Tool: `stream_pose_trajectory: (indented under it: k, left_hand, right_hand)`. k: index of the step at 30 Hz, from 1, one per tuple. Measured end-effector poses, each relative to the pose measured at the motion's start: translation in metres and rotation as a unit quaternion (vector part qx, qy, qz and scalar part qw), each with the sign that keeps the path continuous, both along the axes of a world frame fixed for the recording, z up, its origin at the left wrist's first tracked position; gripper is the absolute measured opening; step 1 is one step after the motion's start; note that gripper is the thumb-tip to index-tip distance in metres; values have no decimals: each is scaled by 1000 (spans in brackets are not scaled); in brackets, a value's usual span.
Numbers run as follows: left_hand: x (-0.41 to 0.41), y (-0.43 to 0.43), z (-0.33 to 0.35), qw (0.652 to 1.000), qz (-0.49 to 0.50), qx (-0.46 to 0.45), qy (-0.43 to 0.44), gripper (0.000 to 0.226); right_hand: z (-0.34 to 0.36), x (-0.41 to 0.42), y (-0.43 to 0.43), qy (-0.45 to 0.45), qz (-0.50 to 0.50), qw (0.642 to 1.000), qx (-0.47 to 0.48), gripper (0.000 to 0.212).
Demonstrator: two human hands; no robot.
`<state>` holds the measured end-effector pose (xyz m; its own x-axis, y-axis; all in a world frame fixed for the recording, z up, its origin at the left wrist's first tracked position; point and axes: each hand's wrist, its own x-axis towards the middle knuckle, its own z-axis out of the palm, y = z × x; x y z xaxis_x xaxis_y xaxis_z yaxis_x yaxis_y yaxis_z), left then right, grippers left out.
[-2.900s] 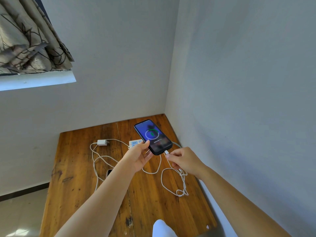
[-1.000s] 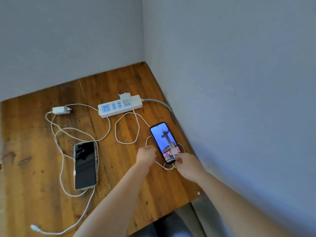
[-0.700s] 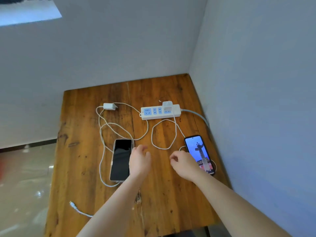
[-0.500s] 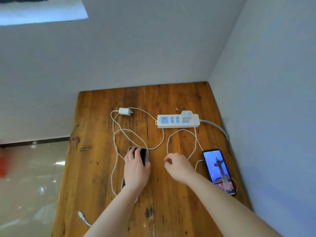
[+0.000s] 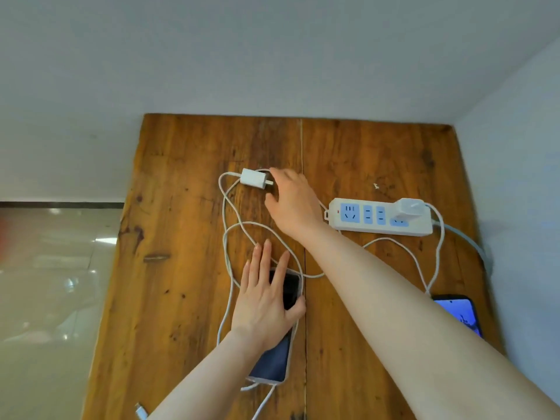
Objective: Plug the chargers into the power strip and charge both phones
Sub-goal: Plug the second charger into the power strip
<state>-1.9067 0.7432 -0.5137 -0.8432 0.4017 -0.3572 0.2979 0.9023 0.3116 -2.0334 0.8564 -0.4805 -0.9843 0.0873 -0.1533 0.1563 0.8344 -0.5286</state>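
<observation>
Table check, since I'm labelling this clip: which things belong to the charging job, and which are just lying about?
Job: power strip, loose charger by the right hand, plugged charger, dark phone under the left hand, lit phone.
Lying about: small white scrap.

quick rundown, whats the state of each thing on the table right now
loose charger: unplugged, lying on the table
plugged charger: seated in the power strip
dark phone: screen off, under the left hand
lit phone: screen on
right hand: open, at the loose charger
</observation>
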Motion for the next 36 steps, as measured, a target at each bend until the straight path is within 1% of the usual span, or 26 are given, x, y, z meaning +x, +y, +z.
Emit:
stream_pose_trajectory:
  k: [4, 8, 10, 12, 15, 17, 19, 22, 25, 28, 30, 33, 36]
  left_hand:
    - [0, 0, -2, 1000, 10, 17, 6, 77]
    - [-1, -1, -3, 1000, 9, 20, -13, 77]
    - [-2, -1, -2, 999, 13, 25, -20, 77]
    - [-2, 0, -1, 999, 8, 24, -24, 77]
    - [-4, 0, 1, 999, 6, 19, -31, 79]
    - [-3, 2, 0, 999, 11, 25, -35, 79]
    - [-1, 7, -1, 999, 14, 28, -23, 77]
    - [5, 17, 1, 999, 11, 36, 6, 70]
    - [5, 29, 5, 991, 39, 117, 55, 59]
    - [-2, 40, 7, 980, 75, 170, 75, 55]
    - [-11, 46, 9, 981, 70, 173, 54, 59]
    - [-27, 56, 14, 992, 28, 119, 3, 68]
    - [-37, 64, 16, 998, -8, 54, 5, 77]
  right_hand:
    - [-13, -25, -14, -4, 24, 999, 22, 48]
    - [-12, -32, -19, 23, 39, 995, 94, 39]
    - [-4, -30, -14, -5, 43, 993, 110, 37]
    - [3, -21, -1, -31, 11, 997, 71, 33]
    - [21, -3, 28, -31, -64, 997, -28, 27]
    - [36, 11, 51, -31, -94, 993, -67, 23]
    - [51, 25, 72, -22, -121, 990, -69, 23]
    - [69, 40, 102, -9, -186, 980, -65, 29]
    - [80, 47, 124, 7, -234, 968, -90, 30]
    - [83, 51, 136, -17, -234, 963, -131, 32]
    - [80, 53, 136, -62, -200, 968, -136, 33]
    - [70, 53, 134, -81, -161, 976, -121, 31]
    - [61, 48, 131, -80, -154, 980, -95, 39]
